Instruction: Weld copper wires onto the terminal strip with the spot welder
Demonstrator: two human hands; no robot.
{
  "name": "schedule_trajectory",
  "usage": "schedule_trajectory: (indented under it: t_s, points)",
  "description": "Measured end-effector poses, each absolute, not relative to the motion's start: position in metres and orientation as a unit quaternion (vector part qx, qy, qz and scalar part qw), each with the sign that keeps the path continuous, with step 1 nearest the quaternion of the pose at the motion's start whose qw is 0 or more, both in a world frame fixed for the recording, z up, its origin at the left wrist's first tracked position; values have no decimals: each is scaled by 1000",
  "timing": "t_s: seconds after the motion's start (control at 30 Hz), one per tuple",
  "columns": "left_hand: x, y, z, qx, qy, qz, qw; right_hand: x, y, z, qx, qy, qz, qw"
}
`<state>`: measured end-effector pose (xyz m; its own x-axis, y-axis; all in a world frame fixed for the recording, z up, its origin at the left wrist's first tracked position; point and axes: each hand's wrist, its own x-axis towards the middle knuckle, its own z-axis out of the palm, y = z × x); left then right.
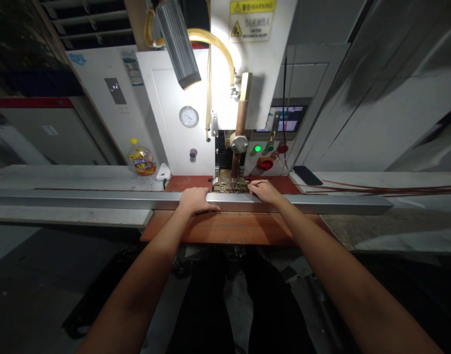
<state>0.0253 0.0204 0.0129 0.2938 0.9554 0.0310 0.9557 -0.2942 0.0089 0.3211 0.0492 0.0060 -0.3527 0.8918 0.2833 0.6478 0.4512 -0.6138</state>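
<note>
A long grey metal bar (100, 199) lies across the bench from left to right, passing in front of a white welding machine (247, 64). My left hand (196, 200) rests on top of the bar with fingers curled over it. My right hand (264, 191) grips the bar's far edge just right of the machine's copper electrode (241, 118). The electrode's tip points down at a small brass fixture (227, 184) right behind the bar, between my hands.
A red-brown wooden plate (229, 228) lies under the bar. A yellow bottle (142, 160) and a white plug stand at the back left. A black phone (307, 175) and thin copper-coloured rods (395, 189) lie at the right. Green and red buttons (264, 155) sit on the machine's front.
</note>
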Motion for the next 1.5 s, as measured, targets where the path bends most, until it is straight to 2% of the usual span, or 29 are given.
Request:
schedule_trajectory:
  t_s: [0.17, 0.83, 1.03, 1.27, 1.5]
  points:
    - [24, 21, 12, -806, -591, -18, 2, 322, 49, 6, -489, -789, 211, 307]
    - [24, 23, 15, -814, -581, -3, -3, 318, 54, 2, -521, -814, 129, 224]
    - [20, 25, 17, -831, -556, -5, -17, 317, 54, 2, -524, -814, 120, 220]
    - [7, 29, 19, -849, -521, -62, -57, 317, 52, 3, -522, -811, 131, 227]
    - [-7, 29, 27, -834, -549, -49, -28, 316, 51, 2, -531, -804, 126, 235]
